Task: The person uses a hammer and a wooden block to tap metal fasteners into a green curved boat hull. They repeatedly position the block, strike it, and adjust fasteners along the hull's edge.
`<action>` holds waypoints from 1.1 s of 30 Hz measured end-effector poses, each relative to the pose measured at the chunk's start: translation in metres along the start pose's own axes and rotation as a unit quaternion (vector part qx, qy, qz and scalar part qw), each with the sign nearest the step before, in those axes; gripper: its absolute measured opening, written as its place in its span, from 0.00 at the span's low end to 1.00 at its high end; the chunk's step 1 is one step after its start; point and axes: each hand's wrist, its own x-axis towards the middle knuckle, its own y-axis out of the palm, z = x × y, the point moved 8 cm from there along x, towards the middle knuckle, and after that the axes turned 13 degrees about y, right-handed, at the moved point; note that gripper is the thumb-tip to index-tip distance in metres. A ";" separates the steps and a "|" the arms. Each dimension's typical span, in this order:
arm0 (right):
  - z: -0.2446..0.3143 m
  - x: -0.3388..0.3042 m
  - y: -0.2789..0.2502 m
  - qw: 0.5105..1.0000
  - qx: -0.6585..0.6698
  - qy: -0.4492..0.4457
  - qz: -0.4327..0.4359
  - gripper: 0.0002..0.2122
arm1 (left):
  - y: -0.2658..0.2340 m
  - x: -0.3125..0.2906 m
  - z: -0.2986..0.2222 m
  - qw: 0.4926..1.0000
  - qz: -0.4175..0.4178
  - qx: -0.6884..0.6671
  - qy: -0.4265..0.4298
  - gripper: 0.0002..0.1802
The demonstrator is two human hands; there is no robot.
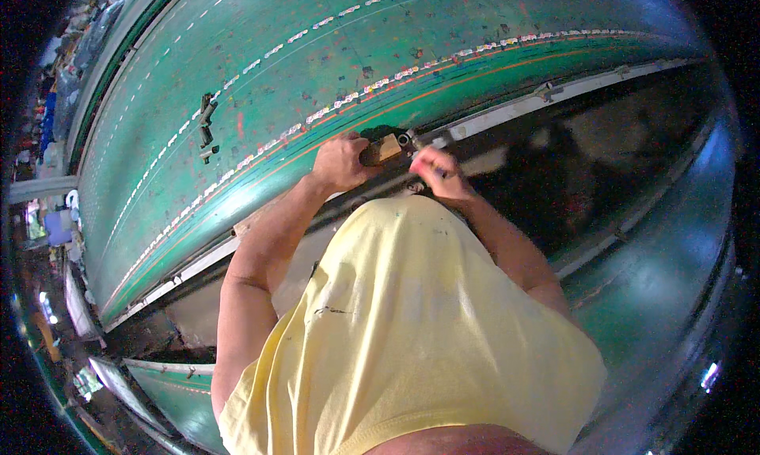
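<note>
My left hand (340, 163) is closed round the left end of a small tan wooden block (385, 149) at the near edge of a long green table (332, 67). Just past the block's right end, a small metal ring-shaped fitting (404, 139) sits beside the table's edge rail. My right hand (445, 176) is closed right next to this fitting, slightly blurred. What its fingers grip, if anything, I cannot make out. A dark shadow covers part of the table edge behind the block.
Several dark metal pieces (207, 126) lie on the green table at the left. A pale metal rail (546, 95) with small fittings runs along its near edge. Another green table (657, 296) stands at the lower right, across a dark gap. Clutter (59, 122) fills the far left.
</note>
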 end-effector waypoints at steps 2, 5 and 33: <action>0.002 0.002 -0.002 0.995 -0.020 -0.013 0.099 0.05 | 0.000 0.000 -0.001 1.000 0.005 -0.007 0.005 0.26; 0.009 0.006 -0.041 0.995 -0.028 -0.078 -0.050 0.06 | 0.000 0.004 -0.002 1.000 0.014 -0.016 0.008 0.26; 0.065 0.041 -0.062 0.992 -0.063 -0.037 -0.103 0.09 | -0.136 -0.114 0.166 0.771 -0.612 -0.010 -0.177 0.35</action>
